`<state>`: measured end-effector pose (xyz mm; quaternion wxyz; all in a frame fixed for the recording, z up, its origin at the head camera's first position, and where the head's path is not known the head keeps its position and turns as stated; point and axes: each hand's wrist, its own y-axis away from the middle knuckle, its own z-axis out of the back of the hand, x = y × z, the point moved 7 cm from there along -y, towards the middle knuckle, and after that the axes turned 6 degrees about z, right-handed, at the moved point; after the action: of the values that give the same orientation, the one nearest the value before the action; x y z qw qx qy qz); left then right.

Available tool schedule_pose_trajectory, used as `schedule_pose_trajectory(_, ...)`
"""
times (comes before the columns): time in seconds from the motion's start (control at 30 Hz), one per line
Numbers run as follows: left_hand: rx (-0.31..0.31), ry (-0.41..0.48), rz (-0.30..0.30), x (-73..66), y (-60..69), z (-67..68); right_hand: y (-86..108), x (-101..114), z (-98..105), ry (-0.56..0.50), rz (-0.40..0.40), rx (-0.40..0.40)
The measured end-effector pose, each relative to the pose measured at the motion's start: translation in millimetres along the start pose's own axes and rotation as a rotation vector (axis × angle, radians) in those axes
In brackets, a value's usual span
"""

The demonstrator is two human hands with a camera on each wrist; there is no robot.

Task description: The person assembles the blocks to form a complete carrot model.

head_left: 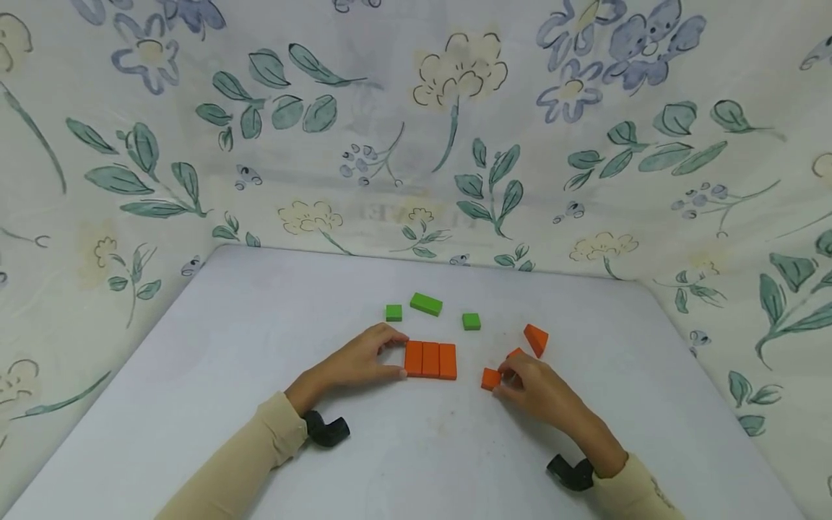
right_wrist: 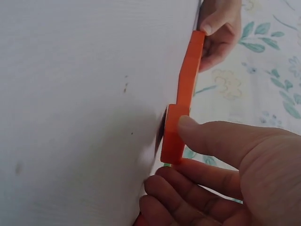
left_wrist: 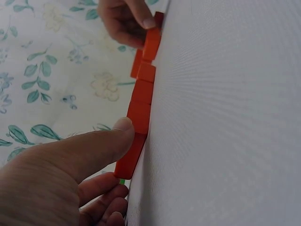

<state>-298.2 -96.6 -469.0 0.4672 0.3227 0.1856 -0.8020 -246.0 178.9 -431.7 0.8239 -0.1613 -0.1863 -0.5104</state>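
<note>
Three orange rectangular blocks (head_left: pixel 431 360) lie side by side in a row on the white table. My left hand (head_left: pixel 354 361) is at the row's left end; its thumb and forefinger pinch the leftmost orange block (left_wrist: pixel 129 157) at its two ends. To the right of the row, my right hand (head_left: pixel 539 390) pinches a small orange block (head_left: pixel 490 379) between thumb and forefinger. In the right wrist view this block (right_wrist: pixel 174 134) looks tilted, with a dark shadow along its table side. Another orange block (head_left: pixel 516 353) is partly hidden behind the right hand.
An orange triangular block (head_left: pixel 536 339) lies beyond the right hand. Behind the row are a small green block (head_left: pixel 393 313), a longer green block (head_left: pixel 426 304) and another small green block (head_left: pixel 471 321). A floral cloth (head_left: pixel 390 144) hangs behind the table (head_left: pixel 260 303).
</note>
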Motion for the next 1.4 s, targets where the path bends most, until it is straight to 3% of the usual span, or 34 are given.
schedule_pose_trajectory(0.23, 0.012, 0.004, -0.001, -2.5, 0.7, -1.4, 2.2, 10, 1, -0.027, 0.004, -0.027)
schedule_pose_trajectory(0.53, 0.002, -0.007, 0.025, 0.6, -1.1, 3.1, -4.7, 46, -3, -0.056, 0.148, -0.051)
schedule_pose_trajectory(0.9, 0.006, 0.019, 0.012, -0.1, 1.3, 1.6, -24.1, 77, -32, -0.057, 0.249, 0.022)
schedule_pose_trajectory(1.07, 0.005, 0.012, 0.004, -2.3, 2.9, 0.2, -29.6, 82, -38, -0.042, 0.317, -0.003)
schedule_pose_trajectory(1.2, -0.016, -0.004, 0.004, -4.2, 3.8, 3.9, -33.1, 80, -40, -0.047, 0.330, -0.023)
schedule_pose_trajectory(1.4, -0.002, 0.009, 0.010, -4.5, 3.5, 3.1, -32.9, 78, -48, -0.035, 0.340, -0.031)
